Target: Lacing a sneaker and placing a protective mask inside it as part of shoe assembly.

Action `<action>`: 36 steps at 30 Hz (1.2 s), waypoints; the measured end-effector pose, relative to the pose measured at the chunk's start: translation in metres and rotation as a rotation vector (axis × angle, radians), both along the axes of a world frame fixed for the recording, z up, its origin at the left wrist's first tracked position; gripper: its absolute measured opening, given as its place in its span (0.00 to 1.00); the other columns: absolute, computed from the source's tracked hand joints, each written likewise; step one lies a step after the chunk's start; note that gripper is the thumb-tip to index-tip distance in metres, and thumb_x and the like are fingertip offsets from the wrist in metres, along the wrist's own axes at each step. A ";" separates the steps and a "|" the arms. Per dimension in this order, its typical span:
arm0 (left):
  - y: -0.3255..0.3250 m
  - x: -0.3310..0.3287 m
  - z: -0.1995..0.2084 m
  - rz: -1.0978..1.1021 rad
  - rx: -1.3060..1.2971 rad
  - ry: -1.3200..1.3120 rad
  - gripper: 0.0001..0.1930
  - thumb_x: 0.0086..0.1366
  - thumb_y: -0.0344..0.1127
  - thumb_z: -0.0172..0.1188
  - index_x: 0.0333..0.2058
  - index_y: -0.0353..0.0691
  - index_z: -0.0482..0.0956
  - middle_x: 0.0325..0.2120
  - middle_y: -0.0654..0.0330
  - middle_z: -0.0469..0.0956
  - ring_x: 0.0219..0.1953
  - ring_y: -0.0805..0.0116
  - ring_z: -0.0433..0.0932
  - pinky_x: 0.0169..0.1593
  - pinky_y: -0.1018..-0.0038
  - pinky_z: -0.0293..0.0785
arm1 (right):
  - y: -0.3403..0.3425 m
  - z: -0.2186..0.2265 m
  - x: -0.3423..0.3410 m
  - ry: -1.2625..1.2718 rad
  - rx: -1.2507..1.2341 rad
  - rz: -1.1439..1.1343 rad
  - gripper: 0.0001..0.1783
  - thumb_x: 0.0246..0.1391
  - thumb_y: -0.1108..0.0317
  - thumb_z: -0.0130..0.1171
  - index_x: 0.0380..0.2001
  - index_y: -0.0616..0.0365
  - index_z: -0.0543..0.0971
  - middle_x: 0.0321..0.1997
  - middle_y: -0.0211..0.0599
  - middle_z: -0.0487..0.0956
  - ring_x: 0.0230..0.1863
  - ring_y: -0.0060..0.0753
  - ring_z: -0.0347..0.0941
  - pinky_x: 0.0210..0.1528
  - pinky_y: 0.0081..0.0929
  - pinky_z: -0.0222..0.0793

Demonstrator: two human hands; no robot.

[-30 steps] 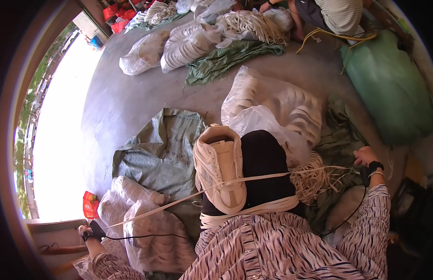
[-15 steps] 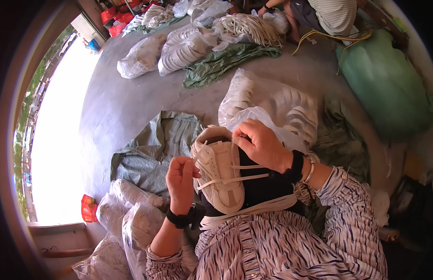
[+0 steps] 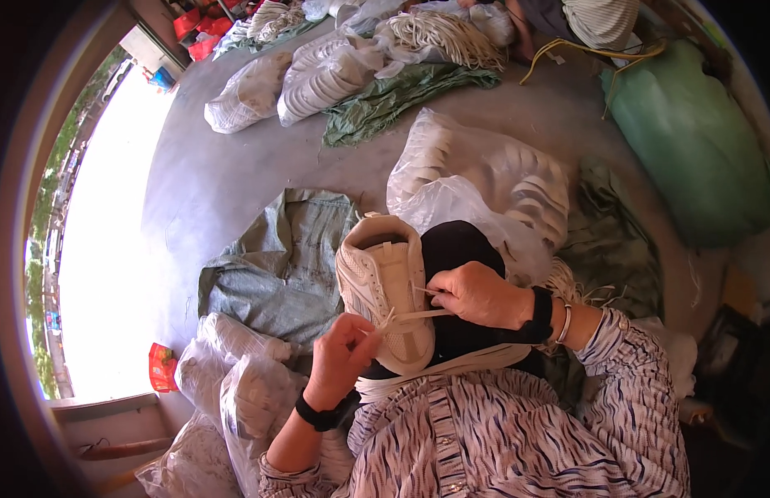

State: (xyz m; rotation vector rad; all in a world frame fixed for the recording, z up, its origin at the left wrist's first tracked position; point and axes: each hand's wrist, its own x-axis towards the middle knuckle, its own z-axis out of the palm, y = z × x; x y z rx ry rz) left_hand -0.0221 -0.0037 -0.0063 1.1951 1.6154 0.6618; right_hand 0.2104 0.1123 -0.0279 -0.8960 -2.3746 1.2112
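Observation:
A cream sneaker (image 3: 360,278) rests on my dark-clothed lap, its toe toward me and its opening away. A pale shoelace (image 3: 424,314) runs across the lower part of its tongue. My left hand (image 3: 342,357) is closed at the left of the toe, thumb and fingers pinching one lace end. At the shoe's right side, my right hand (image 3: 482,296) pinches the lace's other part between thumb and fingertips. The upper eyelets look unlaced. A bundle of loose pale laces (image 3: 451,362) lies across my lap below the shoe.
Ahead is a clear plastic bag (image 3: 476,178) of pale shoes. A grey-green woven sack (image 3: 273,261) lies to the left, above more bagged shoes (image 3: 252,398). A large green sack (image 3: 692,149) stands at the right. Another person (image 3: 596,25) sits at the far right beside bags and lace bundles.
My right hand has moved down from the shoe's opening to beside the lower laces. My left hand has shifted down and right toward the toe. The lace by the upper eyelets is gone.

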 end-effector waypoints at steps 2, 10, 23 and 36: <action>0.001 -0.004 -0.007 0.187 0.085 -0.208 0.09 0.63 0.27 0.54 0.43 0.34 0.73 0.24 0.58 0.79 0.25 0.76 0.77 0.32 0.80 0.73 | -0.008 0.005 0.006 -0.040 -0.034 -0.045 0.10 0.51 0.65 0.56 0.22 0.60 0.76 0.20 0.50 0.75 0.27 0.50 0.75 0.30 0.41 0.70; -0.001 -0.013 -0.021 0.294 -0.031 -0.542 0.12 0.66 0.29 0.51 0.46 0.31 0.74 0.35 0.55 0.80 0.34 0.72 0.79 0.41 0.78 0.76 | -0.013 0.011 0.000 -0.198 0.090 0.008 0.11 0.51 0.64 0.55 0.21 0.59 0.77 0.20 0.48 0.76 0.25 0.51 0.74 0.30 0.42 0.70; -0.002 -0.007 -0.016 0.339 -0.033 -0.635 0.10 0.65 0.32 0.55 0.43 0.36 0.76 0.25 0.69 0.74 0.20 0.87 0.62 0.24 0.88 0.57 | -0.009 0.015 -0.019 -0.349 0.280 0.100 0.12 0.48 0.64 0.56 0.17 0.59 0.75 0.19 0.49 0.75 0.24 0.48 0.75 0.25 0.39 0.70; -0.003 0.001 -0.012 0.224 0.039 -0.185 0.07 0.59 0.29 0.60 0.34 0.31 0.78 0.23 0.63 0.78 0.26 0.81 0.73 0.31 0.83 0.70 | 0.008 0.015 -0.016 -0.286 -0.134 0.181 0.11 0.52 0.64 0.50 0.28 0.60 0.78 0.28 0.49 0.78 0.34 0.53 0.75 0.38 0.44 0.69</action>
